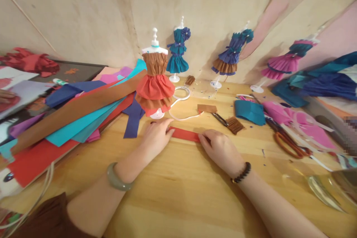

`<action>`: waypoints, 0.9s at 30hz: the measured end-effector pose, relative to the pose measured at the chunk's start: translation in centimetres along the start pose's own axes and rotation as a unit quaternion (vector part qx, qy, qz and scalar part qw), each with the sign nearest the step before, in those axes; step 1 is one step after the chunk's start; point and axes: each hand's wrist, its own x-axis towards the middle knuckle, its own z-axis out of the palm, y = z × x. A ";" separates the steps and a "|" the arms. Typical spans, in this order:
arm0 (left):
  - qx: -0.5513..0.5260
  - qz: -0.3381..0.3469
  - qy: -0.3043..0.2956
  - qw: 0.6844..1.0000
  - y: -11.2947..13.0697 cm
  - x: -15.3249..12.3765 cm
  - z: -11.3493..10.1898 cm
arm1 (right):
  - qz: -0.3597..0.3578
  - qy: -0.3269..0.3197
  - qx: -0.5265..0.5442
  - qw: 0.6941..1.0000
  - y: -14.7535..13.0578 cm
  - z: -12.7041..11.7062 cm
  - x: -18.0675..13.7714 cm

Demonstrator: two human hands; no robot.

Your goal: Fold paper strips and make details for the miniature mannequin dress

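Observation:
A narrow red paper strip (pixel 184 134) stretches between my two hands, just above or on the wooden table. My left hand (pixel 156 134) pinches its left end between thumb and fingers. At the other end, my right hand (pixel 220 147) grips the strip with thumb and bent fingers. Right behind my left hand stands a small white mannequin (pixel 154 49) wearing a dress (pixel 154 87) with a pleated brown top and a ruffled red and brown skirt. Beyond the strip lie a brown paper piece (pixel 206 108), dark tweezers (pixel 220 119) and a pleated brown piece (pixel 235 125).
Several dressed mannequins, one in teal (pixel 177 57), line the wall. Coloured paper strips (pixel 83 108) pile up at left. Orange-handled scissors (pixel 291 147), pink paper (pixel 315 128) and a glass (pixel 334 187) are at right. A white cord (pixel 184 118) curls behind the strip. Another person's hand (pixel 4 96) shows far left.

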 end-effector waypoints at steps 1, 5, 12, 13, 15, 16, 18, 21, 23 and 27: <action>-0.001 0.002 0.000 1.000 0.0 0.0 0.0 | -0.001 0.001 -0.006 1.000 -0.1 0.0 0.0; -0.020 0.011 0.004 1.000 0.0 0.1 0.2 | -0.010 0.004 -0.032 0.999 -0.3 0.1 0.0; -0.090 0.008 0.012 0.996 -0.1 0.3 0.4 | -0.015 0.007 -0.035 0.999 0.0 0.2 -0.2; -0.088 0.007 0.010 0.996 -0.1 0.3 0.4 | -0.013 0.005 -0.034 0.999 0.0 0.2 -0.2; -0.074 0.009 0.008 0.997 -0.1 0.3 0.4 | -0.008 0.002 -0.032 0.999 0.0 0.2 -0.2; -0.065 0.010 0.007 0.998 0.0 0.3 0.3 | -0.006 0.001 -0.032 0.999 -0.1 0.2 -0.2; -0.047 0.010 0.004 0.999 0.1 0.3 0.2 | -0.005 0.005 -0.031 0.999 -0.1 0.1 -0.1; -0.028 0.002 -0.002 1.000 0.3 0.3 0.1 | -0.011 0.015 -0.030 0.999 -0.1 0.2 0.0; -0.021 0.001 -0.004 1.000 0.4 0.3 0.0 | -0.013 0.016 -0.030 0.999 -0.1 0.2 0.0; -0.002 0.019 -0.007 1.000 0.4 0.4 0.0 | -0.006 0.012 -0.032 0.999 -0.1 0.4 0.1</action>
